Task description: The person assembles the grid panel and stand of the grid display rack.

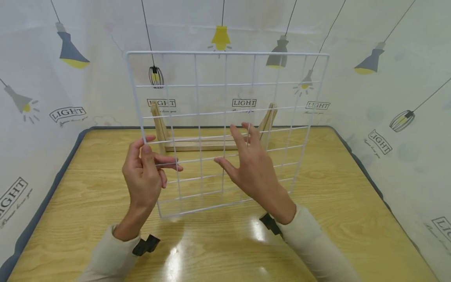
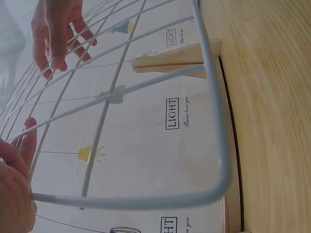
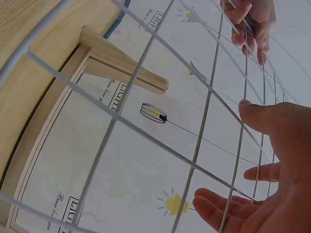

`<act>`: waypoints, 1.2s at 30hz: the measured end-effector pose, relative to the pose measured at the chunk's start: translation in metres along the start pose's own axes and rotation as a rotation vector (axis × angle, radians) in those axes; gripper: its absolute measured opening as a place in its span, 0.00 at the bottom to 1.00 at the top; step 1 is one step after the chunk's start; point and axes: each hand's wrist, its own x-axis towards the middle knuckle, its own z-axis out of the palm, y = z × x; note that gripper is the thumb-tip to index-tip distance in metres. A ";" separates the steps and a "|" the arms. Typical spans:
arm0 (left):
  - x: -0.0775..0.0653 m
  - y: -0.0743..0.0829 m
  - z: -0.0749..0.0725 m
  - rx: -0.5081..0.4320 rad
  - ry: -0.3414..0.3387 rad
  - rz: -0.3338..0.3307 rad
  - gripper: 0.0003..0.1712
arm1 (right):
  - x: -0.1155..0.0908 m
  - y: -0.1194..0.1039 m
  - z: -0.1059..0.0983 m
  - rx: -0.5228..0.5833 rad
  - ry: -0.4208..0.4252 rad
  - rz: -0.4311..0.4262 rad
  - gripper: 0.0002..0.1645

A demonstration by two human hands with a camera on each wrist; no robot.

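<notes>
A white wire grid panel (image 1: 225,52) is held up over the table, tilted, with its lower edge close above the wood. My left hand (image 1: 142,172) grips the panel's left edge, thumb on the near side and fingers curled round the wires. In front of the panel's middle right is my right hand (image 1: 255,172), thumb and fingers spread, fingertips among the wires. The right wrist view shows a wire crossing over the right fingers (image 3: 214,208). Behind the panel stands a wooden frame (image 1: 201,146) with two uprights, partly seen through the mesh.
The wood-grain table (image 1: 218,250) has a dark blue edge (image 1: 56,180) along its sides and back. Walls covered with printed lamps and lettering (image 1: 68,113) rise behind and on both sides. Dark devices (image 1: 146,245) are strapped at both wrists.
</notes>
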 end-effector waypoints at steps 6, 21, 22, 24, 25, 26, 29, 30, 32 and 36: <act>0.002 0.002 0.000 -0.001 -0.007 0.026 0.15 | 0.003 -0.001 0.000 0.009 0.026 -0.016 0.47; 0.010 0.002 -0.008 0.011 -0.192 0.058 0.17 | 0.008 0.002 0.000 0.051 0.087 0.025 0.39; 0.011 0.002 -0.009 0.012 -0.211 0.053 0.17 | 0.008 0.002 0.001 0.053 0.092 0.023 0.39; 0.013 0.003 -0.013 0.024 -0.239 0.033 0.18 | 0.009 0.003 0.001 0.053 0.106 0.021 0.38; 0.014 0.003 -0.015 0.034 -0.248 0.025 0.19 | 0.010 0.004 0.001 0.049 0.114 0.020 0.38; 0.015 0.003 -0.017 0.046 -0.250 0.019 0.20 | 0.010 0.004 0.001 0.044 0.122 0.019 0.38; 0.017 0.001 -0.025 0.103 -0.228 0.004 0.22 | 0.012 0.007 0.000 0.021 0.145 0.018 0.38; 0.019 -0.001 -0.028 0.128 -0.209 -0.006 0.22 | 0.012 0.008 0.000 0.018 0.153 0.019 0.37; 0.021 -0.007 -0.035 0.214 -0.145 -0.058 0.22 | 0.014 0.010 -0.002 0.014 0.166 0.020 0.37; 0.028 -0.030 -0.049 0.467 -0.056 -0.290 0.19 | 0.017 0.013 -0.005 0.037 0.189 0.032 0.37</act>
